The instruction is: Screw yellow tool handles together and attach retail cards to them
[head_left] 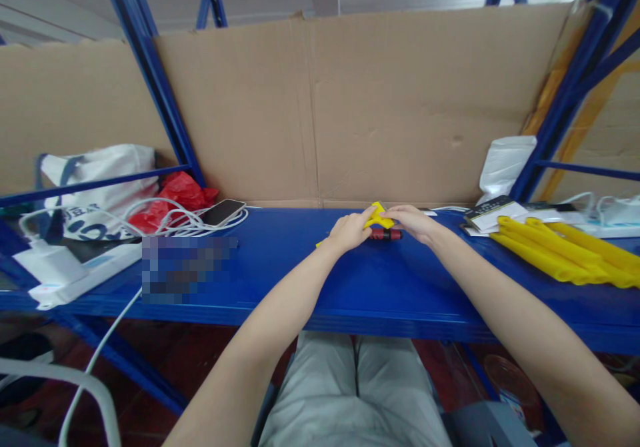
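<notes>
Over the far middle of the blue shelf top, both hands are at a bright yellow sleeve-like piece (379,217), soft and folded; its exact kind cannot be made out. My left hand (351,231) is closed around its left part, and a small yellow bit shows past the wrist side of that hand. With its fingers pinched, my right hand (411,221) grips the right end of the piece. Just under the hands lies a dark red and black cylindrical object (387,234), partly hidden by the left fingers.
Several yellow tube-like sleeves (565,253) lie at the right, beside small boxes (497,213) and a white pouch (507,163). At the left are a power strip (95,277), white cables, a phone (223,213), a red plastic bag (185,192) and a cloth bag (105,173). Cardboard (400,113) stands behind.
</notes>
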`<state>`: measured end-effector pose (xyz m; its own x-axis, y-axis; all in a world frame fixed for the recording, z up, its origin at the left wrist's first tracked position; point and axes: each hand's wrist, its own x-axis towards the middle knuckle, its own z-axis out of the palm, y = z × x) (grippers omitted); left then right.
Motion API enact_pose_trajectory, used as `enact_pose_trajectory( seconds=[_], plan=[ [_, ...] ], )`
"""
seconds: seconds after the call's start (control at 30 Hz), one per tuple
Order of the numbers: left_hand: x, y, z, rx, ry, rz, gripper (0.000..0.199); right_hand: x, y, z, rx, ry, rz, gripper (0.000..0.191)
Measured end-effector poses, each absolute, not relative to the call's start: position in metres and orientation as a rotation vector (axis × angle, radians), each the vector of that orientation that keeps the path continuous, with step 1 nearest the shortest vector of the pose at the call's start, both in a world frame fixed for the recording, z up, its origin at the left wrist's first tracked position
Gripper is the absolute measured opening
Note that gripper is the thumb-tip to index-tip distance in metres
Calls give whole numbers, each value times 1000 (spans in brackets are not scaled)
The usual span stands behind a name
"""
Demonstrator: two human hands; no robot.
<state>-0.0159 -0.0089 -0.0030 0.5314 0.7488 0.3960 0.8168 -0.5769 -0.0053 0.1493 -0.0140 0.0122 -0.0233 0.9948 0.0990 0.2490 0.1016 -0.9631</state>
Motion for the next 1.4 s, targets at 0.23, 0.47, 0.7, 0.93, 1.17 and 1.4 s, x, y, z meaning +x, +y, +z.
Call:
enact_pose_trajectory(
  seconds=[0.23,0.47,0.7,0.93,1.17,1.4],
  plan=[
    [-18,-10,2,-2589,-1432,-626,61,179,-10,21,-1214,-1307,1076,6],
    [-25,1,4,-2654,-1484,-1034,61,234,7,10,-1646,-1153,574,32],
    [-21,3,11,-2717,-1397,-1566,55,255,8,-12,-2335,-1433,42,49],
    [-14,-8,15,-2912,-1881,-1986,25,253,11,-18,-2424,-1589,-8,46],
    [-13,-11,9,-3135,-2379,-1803,14,251,14,-21,-2403,-1676,-68,45],
    [-12,-9,6,-3191,-2428,-1753,10,250,13,-20,-2443,-1706,-40,47]
  ],
)
